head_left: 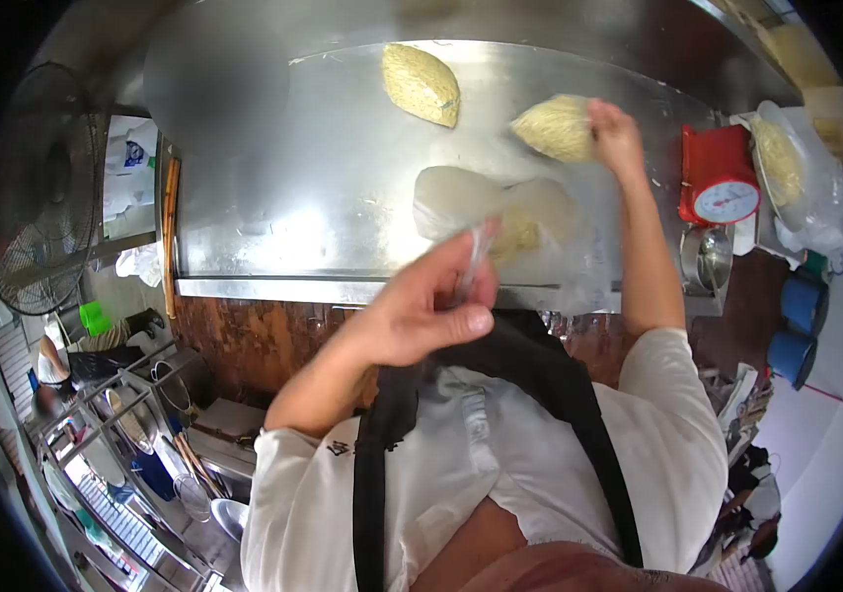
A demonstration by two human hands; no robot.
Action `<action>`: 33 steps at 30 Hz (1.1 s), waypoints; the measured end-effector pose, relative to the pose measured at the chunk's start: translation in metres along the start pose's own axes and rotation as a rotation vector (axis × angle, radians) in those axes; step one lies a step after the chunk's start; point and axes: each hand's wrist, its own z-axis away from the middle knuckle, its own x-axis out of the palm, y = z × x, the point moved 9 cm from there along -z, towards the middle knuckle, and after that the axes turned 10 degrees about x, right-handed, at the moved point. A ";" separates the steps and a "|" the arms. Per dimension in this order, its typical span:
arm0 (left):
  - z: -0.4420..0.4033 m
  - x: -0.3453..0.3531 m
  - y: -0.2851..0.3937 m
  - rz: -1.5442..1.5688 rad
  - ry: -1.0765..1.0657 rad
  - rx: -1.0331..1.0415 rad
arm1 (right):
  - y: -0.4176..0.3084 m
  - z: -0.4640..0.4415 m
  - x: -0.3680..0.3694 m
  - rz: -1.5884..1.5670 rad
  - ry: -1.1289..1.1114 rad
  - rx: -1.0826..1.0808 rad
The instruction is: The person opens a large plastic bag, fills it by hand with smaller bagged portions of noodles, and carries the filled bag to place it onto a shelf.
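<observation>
My right hand (619, 138) reaches over the metal counter (273, 217), fingers closed on the right end of a bag of yellow noodles (552, 128). A second bag of noodles (421, 85) lies apart from it at the back. Nearer to me my left hand (431, 296) is raised, its fingers curled around a thin, pale translucent strip (474, 259). Beyond that hand, clear plastic bags (456, 197) lie on the counter, blurred. Something yellowish, perhaps noodles, shows through them, and the left hand partly hides them.
A red dial scale (720, 178) stands at the right, beside a large plastic bag (787, 173) holding more noodles. A metal bowl (706, 255) sits in front of the scale. Wooden sticks (171, 237) line the left edge near a fan (41, 187). Another person (96, 355) is at far left.
</observation>
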 end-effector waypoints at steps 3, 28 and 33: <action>-0.044 -0.041 -0.012 0.314 0.119 0.068 | -0.080 0.109 -0.109 -0.228 0.221 -0.097; 0.071 -0.096 -0.094 0.207 0.270 -0.153 | -0.133 -0.094 0.253 -0.369 -0.472 -0.092; 0.031 -0.095 -0.074 0.351 0.240 -0.017 | -0.010 -0.057 0.217 -1.283 -0.659 0.459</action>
